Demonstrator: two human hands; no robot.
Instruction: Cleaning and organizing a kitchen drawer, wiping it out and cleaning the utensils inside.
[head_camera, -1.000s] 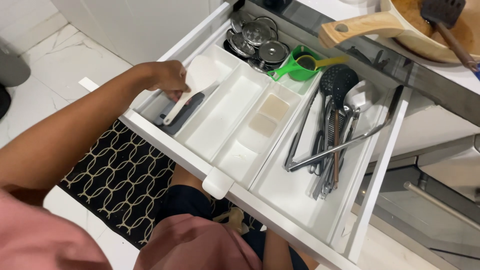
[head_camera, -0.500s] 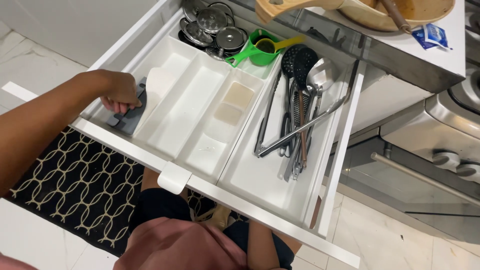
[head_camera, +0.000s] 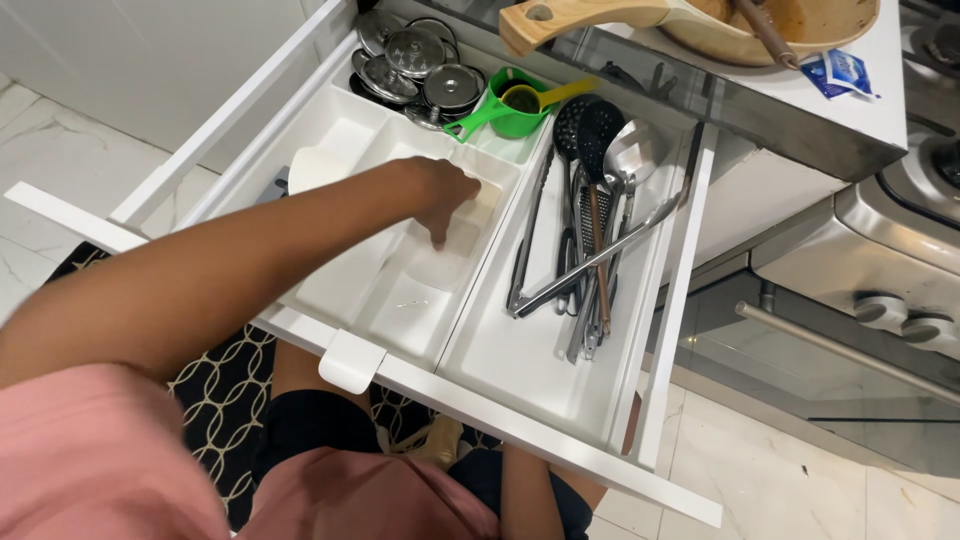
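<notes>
Small pale flat piece (head_camera: 462, 236) in the white cutlery tray (head_camera: 345, 290) of the open drawer (head_camera: 655, 380) is being reached by the left hand (head_camera: 440, 195); fingers are curling down onto it, grasp uncertain. Right hand is not showing. Next move calls for a pinch and lift. Counting: four round metal lids (head_camera: 415, 60), two green measuring cups (head_camera: 505, 105), one tongs (head_camera: 590, 265).

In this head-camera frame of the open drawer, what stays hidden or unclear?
- Left hand: its fingertips blur over the pale pads in the white organizer tray; contact cannot be told.
- Right hand: not in the head view.
- Wooden pan: cut off by the top edge.
- Utensil handles: overlap, so the count is unclear.
</notes>
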